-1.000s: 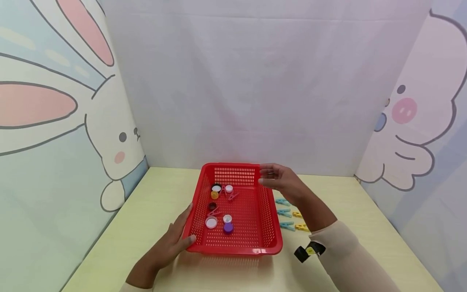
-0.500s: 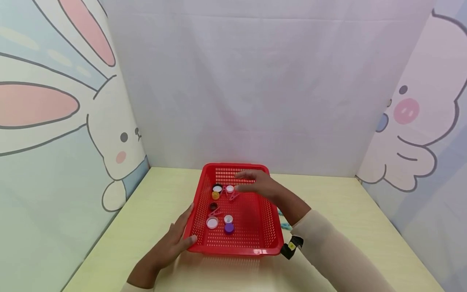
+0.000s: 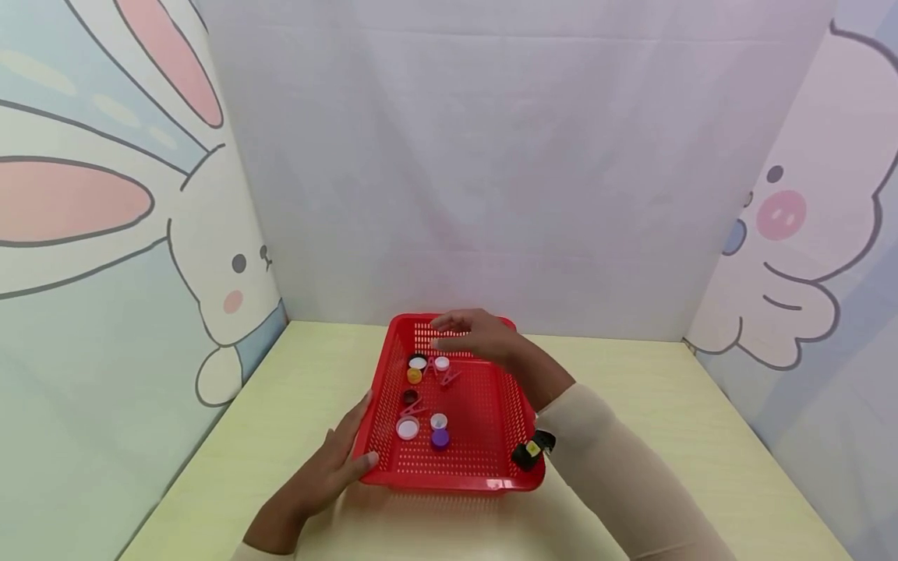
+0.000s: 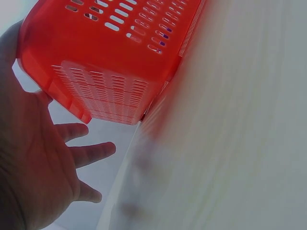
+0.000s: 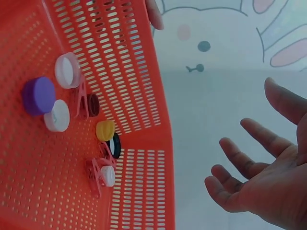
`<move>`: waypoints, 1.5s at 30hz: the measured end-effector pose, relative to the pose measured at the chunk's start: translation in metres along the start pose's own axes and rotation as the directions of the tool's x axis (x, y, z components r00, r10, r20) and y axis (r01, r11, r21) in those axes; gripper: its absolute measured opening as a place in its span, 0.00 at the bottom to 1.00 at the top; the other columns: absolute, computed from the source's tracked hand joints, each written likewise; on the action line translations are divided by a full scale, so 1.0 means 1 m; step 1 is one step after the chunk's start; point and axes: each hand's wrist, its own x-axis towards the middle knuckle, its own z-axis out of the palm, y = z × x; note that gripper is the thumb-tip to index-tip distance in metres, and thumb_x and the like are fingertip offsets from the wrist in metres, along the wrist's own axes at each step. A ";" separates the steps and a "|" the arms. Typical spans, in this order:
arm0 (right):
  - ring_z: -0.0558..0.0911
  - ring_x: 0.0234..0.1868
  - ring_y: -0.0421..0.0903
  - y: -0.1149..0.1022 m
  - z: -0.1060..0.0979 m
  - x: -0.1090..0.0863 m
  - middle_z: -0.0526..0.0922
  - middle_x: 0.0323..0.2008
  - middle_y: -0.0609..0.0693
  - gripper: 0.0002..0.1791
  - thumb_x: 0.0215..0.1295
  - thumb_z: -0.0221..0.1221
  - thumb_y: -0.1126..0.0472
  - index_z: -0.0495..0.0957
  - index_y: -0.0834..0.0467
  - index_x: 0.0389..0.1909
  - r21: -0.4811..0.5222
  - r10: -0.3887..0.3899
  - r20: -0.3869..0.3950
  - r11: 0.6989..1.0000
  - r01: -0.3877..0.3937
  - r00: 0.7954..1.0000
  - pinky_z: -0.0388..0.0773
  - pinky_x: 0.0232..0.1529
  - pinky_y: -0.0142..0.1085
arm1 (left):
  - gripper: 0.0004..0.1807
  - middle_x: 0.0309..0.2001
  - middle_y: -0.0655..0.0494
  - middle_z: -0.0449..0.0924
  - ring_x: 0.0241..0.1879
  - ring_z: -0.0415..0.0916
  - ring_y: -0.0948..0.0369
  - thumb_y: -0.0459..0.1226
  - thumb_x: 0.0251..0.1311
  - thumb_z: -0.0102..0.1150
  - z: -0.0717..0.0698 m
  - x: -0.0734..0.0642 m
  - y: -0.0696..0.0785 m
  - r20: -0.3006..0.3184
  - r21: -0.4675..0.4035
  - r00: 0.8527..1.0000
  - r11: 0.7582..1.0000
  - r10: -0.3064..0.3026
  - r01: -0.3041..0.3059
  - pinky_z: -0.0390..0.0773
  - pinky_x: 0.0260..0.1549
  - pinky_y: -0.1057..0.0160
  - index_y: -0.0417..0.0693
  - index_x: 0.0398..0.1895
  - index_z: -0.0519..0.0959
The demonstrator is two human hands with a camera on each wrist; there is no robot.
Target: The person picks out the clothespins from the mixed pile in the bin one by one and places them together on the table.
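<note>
Fingers (image 5: 264, 136) of the right hand (image 3: 480, 339) hang loosely apart above the far end of the red basket (image 3: 449, 481), holding nothing. The left hand (image 3: 326, 467) rests its thumb on the basket's near left corner, its other fingers stretched out by the left side; how many of them touch is hard to judge. The basket sits on the bench (image 3: 659, 389), its long axis running away from the person. It should handle as light, fairly stiff, smooth plastic, best taken by the rim at two opposite sides and kept level, since the loose purple cap (image 3: 440, 440), yellow cap (image 3: 414, 375) and pink clips (image 5: 81, 91), mostly in the basket's left half, would probably slide.
</note>
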 end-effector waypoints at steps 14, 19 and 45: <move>0.86 0.60 0.55 0.032 0.012 0.034 0.86 0.61 0.57 0.24 0.75 0.70 0.55 0.83 0.55 0.68 0.190 0.049 -0.088 0.981 -0.032 0.995 0.91 0.56 0.43 | 0.56 0.87 0.45 0.53 0.85 0.51 0.33 0.59 0.69 0.60 0.001 -0.002 0.003 -0.011 0.016 1.000 1.000 0.012 -0.012 0.36 0.71 0.09 0.66 0.92 0.39; 0.82 0.65 0.57 0.043 0.020 0.035 0.85 0.62 0.56 0.25 0.73 0.71 0.55 0.83 0.56 0.68 0.073 0.035 -0.054 0.997 -0.031 0.998 0.88 0.63 0.51 | 0.56 0.86 0.47 0.55 0.84 0.54 0.37 0.59 0.69 0.61 0.001 -0.001 0.004 -0.014 0.011 1.000 1.000 0.015 -0.015 0.39 0.72 0.10 0.67 0.92 0.39; 0.82 0.53 0.52 0.062 0.068 0.043 0.86 0.55 0.51 0.22 0.66 0.76 0.59 0.88 0.51 0.60 -0.318 0.225 0.049 0.927 -0.198 0.973 0.88 0.60 0.52 | 0.53 0.86 0.46 0.55 0.84 0.55 0.35 0.57 0.70 0.60 0.000 -0.005 0.002 -0.023 0.010 0.999 0.999 0.047 -0.047 0.42 0.71 0.09 0.65 0.91 0.42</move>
